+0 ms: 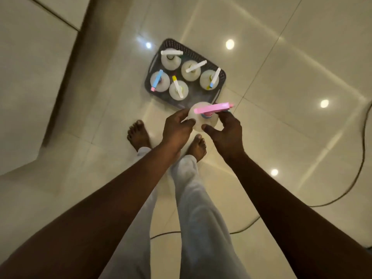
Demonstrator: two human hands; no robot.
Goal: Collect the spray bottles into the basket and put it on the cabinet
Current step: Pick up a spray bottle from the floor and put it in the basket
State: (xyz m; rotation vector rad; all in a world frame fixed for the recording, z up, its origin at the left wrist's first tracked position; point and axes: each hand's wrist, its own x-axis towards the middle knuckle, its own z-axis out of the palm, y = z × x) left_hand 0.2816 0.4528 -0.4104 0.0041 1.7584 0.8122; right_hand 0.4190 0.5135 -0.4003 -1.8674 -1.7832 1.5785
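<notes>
Pink-topped bottle [203, 119] pinched between left hand [177, 129] and right hand [227, 133] over basket [159, 57], five bottles inside, risking a knock on lowering.

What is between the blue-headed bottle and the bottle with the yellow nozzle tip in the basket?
Nothing: the head view shows only bare basket floor between the blue-headed bottle and the yellow-tipped bottle.

Grey mesh basket [218, 88] sits on the floor with five white spray bottles [178, 90] upright inside, tops white, blue and yellow. A sixth, the pink-topped bottle [203, 119], is upright above the basket's near edge.
</notes>
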